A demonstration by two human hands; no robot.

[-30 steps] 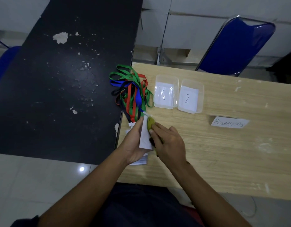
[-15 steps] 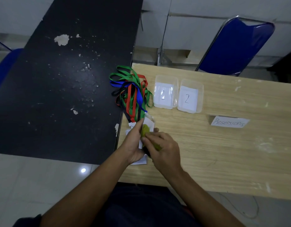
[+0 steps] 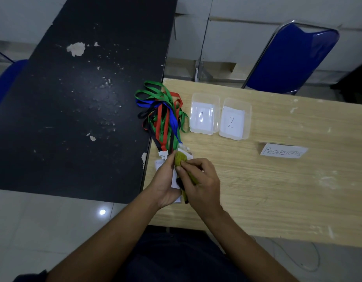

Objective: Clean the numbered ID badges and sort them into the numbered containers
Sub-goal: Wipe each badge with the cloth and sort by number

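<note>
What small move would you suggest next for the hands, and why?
I'd judge: draw the green cloth down the badge. The right hand pinches the cloth against the badge's upper end while the left hand grips the badge from the side.

Badge wipe, frame centre.
Left hand (image 3: 163,181) holds white badge (image 3: 174,180); right hand (image 3: 203,185) pinches green cloth (image 3: 179,158) against it. Lanyards (image 3: 161,112) bunched just above. Container 1 (image 3: 205,96), container 2 (image 3: 237,101) upper centre on wood table (image 3: 277,192). Paper label (image 3: 283,152) right.
</note>
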